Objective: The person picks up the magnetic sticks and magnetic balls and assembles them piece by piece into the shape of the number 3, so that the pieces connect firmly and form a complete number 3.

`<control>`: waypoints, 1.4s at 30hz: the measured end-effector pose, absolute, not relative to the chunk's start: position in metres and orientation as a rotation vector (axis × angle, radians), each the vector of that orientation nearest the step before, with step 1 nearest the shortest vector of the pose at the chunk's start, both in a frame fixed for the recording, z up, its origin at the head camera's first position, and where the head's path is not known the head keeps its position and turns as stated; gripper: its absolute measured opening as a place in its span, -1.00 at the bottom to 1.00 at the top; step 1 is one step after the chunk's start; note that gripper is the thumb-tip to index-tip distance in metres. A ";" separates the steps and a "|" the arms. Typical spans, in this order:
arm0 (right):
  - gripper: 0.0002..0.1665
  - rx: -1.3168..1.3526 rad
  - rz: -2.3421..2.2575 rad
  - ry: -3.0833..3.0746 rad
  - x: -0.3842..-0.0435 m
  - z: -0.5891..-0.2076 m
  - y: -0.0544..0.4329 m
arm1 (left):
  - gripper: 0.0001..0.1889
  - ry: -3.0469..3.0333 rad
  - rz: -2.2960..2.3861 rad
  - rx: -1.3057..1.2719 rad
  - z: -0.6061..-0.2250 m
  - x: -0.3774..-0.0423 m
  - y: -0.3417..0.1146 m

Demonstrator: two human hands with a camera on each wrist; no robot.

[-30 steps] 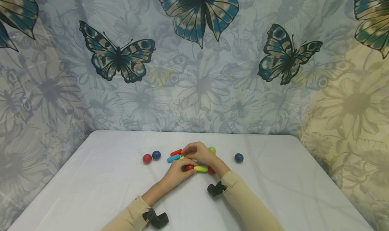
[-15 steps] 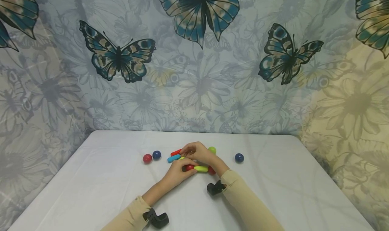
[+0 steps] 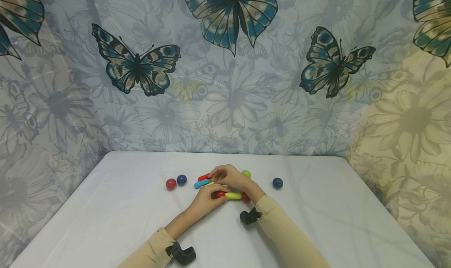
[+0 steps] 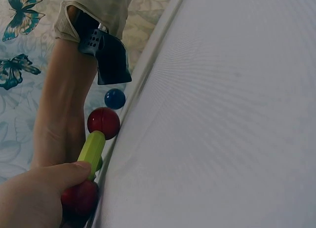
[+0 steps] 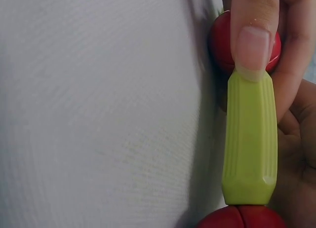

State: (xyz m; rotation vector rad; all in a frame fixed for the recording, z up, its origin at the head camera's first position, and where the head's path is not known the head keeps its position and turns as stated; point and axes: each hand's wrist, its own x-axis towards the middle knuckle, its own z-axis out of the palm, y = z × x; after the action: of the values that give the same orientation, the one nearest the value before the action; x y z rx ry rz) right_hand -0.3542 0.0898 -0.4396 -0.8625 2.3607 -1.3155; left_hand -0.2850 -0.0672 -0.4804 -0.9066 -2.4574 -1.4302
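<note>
My left hand (image 3: 204, 199) grips a toy piece made of a yellow-green rod (image 3: 233, 196) with a red ball at each end. Its thumb presses the rod near the left red ball (image 3: 220, 194), as the right wrist view also shows. The other red ball (image 4: 103, 123) sits at the rod's far end. Just beyond, my right hand (image 3: 230, 178) bends its fingers down at the ends of a blue rod (image 3: 201, 183) and a red rod (image 3: 203, 177). A sliver of another yellow rod (image 3: 210, 183) shows there. What the right fingertips hold is hidden.
A loose red ball (image 3: 170, 184) and a dark blue ball (image 3: 181, 180) lie left of the hands. Behind the right wrist is a green ball (image 3: 246, 174), and another blue ball (image 3: 277, 183) lies farther right. All are on the white table (image 3: 317, 221), before a butterfly-patterned backdrop.
Both hands stay almost still on the pieces. Only the right forearm and its wrist camera shift very slightly; the rods and balls keep their places.
</note>
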 end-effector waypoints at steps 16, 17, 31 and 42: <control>-0.68 -0.804 -1.193 2.462 -0.354 -0.427 0.105 | -0.77 -2.497 -1.444 -0.883 -0.477 -0.283 -0.067; -0.68 -0.803 -1.192 2.464 -0.354 -0.428 0.105 | -0.77 -2.498 -1.445 -0.881 -0.477 -0.283 -0.067; -0.80 -0.799 -1.145 2.521 -0.353 -0.437 0.100 | -0.77 -2.483 -1.472 -0.889 -0.477 -0.282 -0.067; -0.84 -0.782 -1.211 2.577 -0.351 -0.432 0.109 | -0.76 -2.482 -1.448 -0.909 -0.478 -0.282 -0.067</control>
State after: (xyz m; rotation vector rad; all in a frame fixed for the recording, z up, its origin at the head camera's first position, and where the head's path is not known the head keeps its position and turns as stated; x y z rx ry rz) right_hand -0.3508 0.1092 -0.4319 -0.7822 2.5770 -1.2109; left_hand -0.2824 -0.0673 -0.4777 -0.9090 -2.4821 -1.4477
